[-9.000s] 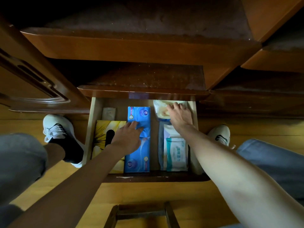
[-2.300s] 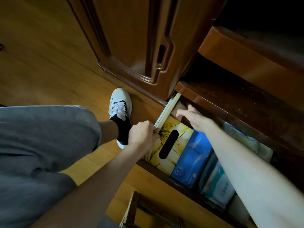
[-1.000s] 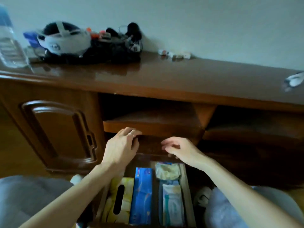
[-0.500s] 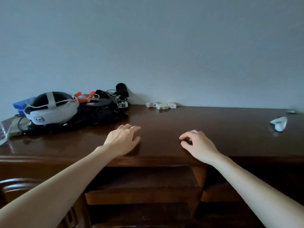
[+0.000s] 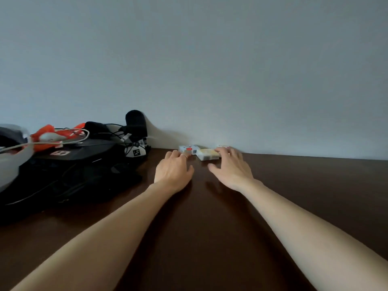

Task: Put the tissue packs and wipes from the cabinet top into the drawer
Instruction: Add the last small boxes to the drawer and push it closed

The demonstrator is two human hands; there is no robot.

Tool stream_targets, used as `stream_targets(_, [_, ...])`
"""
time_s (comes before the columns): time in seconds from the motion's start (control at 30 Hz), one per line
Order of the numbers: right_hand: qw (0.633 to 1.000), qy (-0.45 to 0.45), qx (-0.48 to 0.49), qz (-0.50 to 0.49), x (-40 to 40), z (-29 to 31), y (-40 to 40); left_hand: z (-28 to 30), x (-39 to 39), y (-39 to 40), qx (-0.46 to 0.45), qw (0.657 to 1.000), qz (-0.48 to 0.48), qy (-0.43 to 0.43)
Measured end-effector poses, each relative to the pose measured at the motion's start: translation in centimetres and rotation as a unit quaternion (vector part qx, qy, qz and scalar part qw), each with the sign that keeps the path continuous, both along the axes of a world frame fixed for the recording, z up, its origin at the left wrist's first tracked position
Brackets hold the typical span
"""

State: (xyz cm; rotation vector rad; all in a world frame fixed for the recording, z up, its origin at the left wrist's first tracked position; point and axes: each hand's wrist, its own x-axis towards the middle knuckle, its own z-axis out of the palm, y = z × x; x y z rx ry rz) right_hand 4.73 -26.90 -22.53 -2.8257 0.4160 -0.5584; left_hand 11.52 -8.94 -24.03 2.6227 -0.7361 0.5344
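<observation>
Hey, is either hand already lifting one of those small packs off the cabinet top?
No, the left hand and right hand only reach the small packs, which lie flat by the wall.

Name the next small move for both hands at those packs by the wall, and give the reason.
Probably close the fingers on them: the left hand reaches the pack with the red dot, the right hand the yellowish pack. Both hands look open, nothing lifted yet.
</observation>
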Motion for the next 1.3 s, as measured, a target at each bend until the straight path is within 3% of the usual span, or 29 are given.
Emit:
stream_targets(0.13, [0.998,0.013,-0.06,-0.016,6.3,-1.5,-1.9,-1.0,5.6,-3.4,0.036,0.998,-0.008,-0.048])
stream_targets(0.33, [0.997,0.074,-0.021,-0.022,10.9,-2.1,-4.0,-1.5,11.4,-5.6,0.058,0.998,-0.001,-0.023])
stream_targets(0.63, [0.992,0.098,-0.068,-0.027,10.4,-1.7,-3.2,-1.1,10.8,-5.7,0.062,0.998,0.007,-0.021])
stream_targets(0.97, [0.991,0.116,-0.048,0.042,-2.9,0.2,0.9,-0.2,0.0,-0.1,0.104,0.993,0.006,-0.05])
stream_targets(1.3, [0.981,0.071,-0.054,0.17,-23.7,-0.3,9.8,1.2,-18.5,9.5,0.035,0.999,0.0,0.035])
